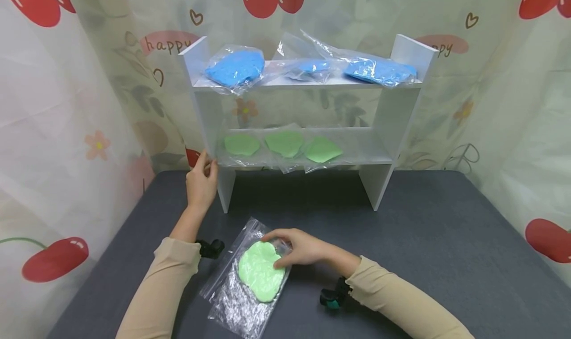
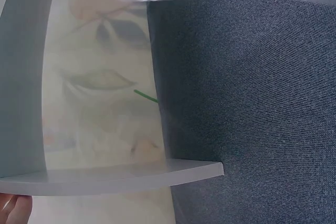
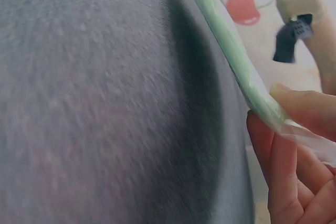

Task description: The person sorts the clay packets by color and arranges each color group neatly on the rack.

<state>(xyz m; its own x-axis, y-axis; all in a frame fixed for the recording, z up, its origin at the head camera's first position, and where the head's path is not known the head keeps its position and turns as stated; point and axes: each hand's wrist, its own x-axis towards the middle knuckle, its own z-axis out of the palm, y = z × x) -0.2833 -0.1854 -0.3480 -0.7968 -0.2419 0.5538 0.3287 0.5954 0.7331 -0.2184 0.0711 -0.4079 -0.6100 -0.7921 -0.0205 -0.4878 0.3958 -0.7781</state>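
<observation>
A clear plastic bag (image 1: 232,299) holding a flat piece of green clay (image 1: 260,272) lies on the dark grey table (image 1: 446,250) in front of me. My right hand (image 1: 273,251) pinches the bag's far right edge. In the right wrist view the thumb and fingers (image 3: 278,171) hold the plastic edge (image 3: 286,124), and the green clay (image 3: 231,51) is raised off the table at that side. My left hand (image 1: 208,163) grips the front edge of the left side panel of the white shelf (image 1: 207,106). Only a bit of that hand (image 2: 13,208) shows under a shelf board (image 2: 105,179).
The shelf's lower board carries three bagged green clay pieces (image 1: 285,143). Bagged blue clay pieces (image 1: 234,67) lie on the top board. A cherry-print curtain (image 1: 67,106) encloses the table at the back and both sides. Bare table (image 1: 446,250) extends to the right.
</observation>
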